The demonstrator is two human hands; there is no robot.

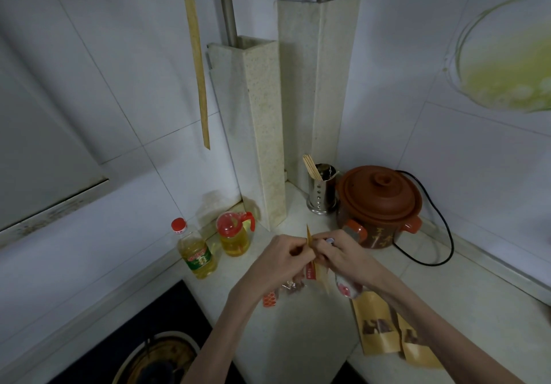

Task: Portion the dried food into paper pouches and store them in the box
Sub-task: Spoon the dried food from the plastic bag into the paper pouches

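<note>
Paper pouch (310, 242) held upright and edge-on over the counter (298, 333), between both hands, near the corner. Left to right: gas burner (161, 357) at the lower left edge; oil bottle (196, 254) with a red cap, standing; beside it an oil jug (234, 234) with a red lid and handle. Left hand (281, 260) curled, pinching the pouch's near edge. Right hand (343, 254) curled too, gripping the pouch's other side, with something small and pale tucked in its fingers; could not tell what. Under the hands, clear packets (293, 285) with red print, lying on the counter. Behind, steel chopstick holder (323, 192), then brown clay pot (380, 204) with lid on and black cord (441, 234) trailing right. Two flat pouches (378, 328) on the counter under the right forearm, windows showing dark contents.
</note>
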